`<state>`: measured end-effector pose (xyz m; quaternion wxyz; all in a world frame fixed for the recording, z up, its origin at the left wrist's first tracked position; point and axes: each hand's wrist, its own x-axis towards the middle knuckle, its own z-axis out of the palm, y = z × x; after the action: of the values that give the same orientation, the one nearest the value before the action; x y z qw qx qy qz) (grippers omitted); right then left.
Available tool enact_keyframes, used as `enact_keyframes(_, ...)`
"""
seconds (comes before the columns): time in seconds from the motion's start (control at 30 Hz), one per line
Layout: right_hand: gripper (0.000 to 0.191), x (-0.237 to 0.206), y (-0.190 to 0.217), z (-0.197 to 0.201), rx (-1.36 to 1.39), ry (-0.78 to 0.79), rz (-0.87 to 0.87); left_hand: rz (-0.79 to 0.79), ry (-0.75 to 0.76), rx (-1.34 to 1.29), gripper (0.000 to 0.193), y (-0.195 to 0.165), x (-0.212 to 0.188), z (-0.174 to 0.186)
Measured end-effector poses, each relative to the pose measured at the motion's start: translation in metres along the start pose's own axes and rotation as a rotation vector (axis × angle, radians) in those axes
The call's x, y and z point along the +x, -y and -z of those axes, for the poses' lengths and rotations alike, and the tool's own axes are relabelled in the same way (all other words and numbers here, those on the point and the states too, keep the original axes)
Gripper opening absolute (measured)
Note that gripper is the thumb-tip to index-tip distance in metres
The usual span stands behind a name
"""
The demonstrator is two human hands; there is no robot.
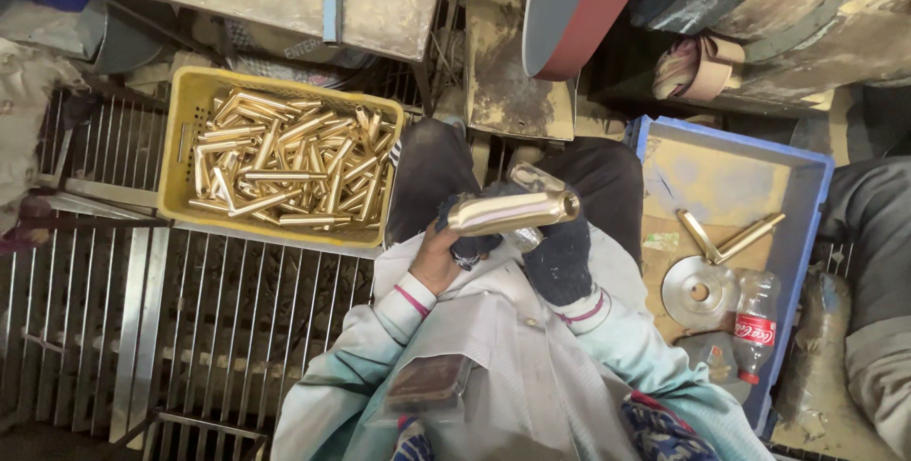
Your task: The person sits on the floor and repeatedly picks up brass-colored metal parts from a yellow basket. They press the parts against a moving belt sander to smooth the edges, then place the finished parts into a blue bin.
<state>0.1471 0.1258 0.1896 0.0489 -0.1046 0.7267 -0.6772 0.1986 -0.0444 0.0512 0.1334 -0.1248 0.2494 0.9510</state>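
1. The left hand point(454, 250) is wrapped in a dark cloth; its fingers point(467, 250) are closed under the left end of a polished brass tube point(512, 212), which is clamped from below.
2. The right hand point(560, 257) is covered by a dark knitted glove; its fingers are curled up against the tube's underside near the open right end. A firm grip by this hand cannot be confirmed, as the fingertips are hidden behind the tube.
3. The brass tube is held roughly level, tilted slightly up to the right, above the lap between both hands, with its open mouth facing right.
4. A yellow crate point(180, 172) filled with many brass tubes point(285, 167) is set on the metal grating point(209, 309) to the left of the knees, well apart from the hands.
5. A blue crate point(816, 186) is set to the right; two brass pieces point(726, 238), a metal disc point(697, 292) and a plastic bottle with a red label point(754, 328) are lying in it.
6. A sanding belt point(579, 6), red-brown on its face, is mounted ahead of the knees above the held tube.
7. Nothing is interposed between the hands and the tube; the dark trouser legs point(427, 176) are seen directly beneath it.
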Motion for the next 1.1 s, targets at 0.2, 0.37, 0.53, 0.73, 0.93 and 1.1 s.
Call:
enact_keyframes(0.2,0.046,0.007,0.002,-0.001,0.097,-0.024,-0.118,-0.003,-0.028,-0.027,0.043,-0.002,-0.001,-0.002)
enact_keyframes(0.37,0.029,0.022,0.031,-0.012,-0.225,-0.004,-0.023,-0.134,-0.086,0.038,0.041,-0.013,-0.008,-0.011)
enact_keyframes(0.53,0.035,0.03,0.04,-0.027,0.022,0.084,-0.282,-0.264,-0.255,0.001,0.032,-0.036,-0.014,-0.018)
enact_keyframes(0.73,0.043,0.038,0.001,-0.048,0.457,0.32,-0.558,-0.512,-0.567,0.092,0.023,-0.077,-0.02,0.006)
enact_keyframes(0.93,0.041,0.031,-0.04,-0.051,0.488,0.48,-0.646,-0.652,-0.989,0.149,0.025,-0.116,-0.029,0.071)
enact_keyframes(1.1,0.04,0.033,-0.067,-0.05,0.523,0.44,-0.718,-0.737,-1.225,0.087,0.025,-0.121,-0.044,0.112)
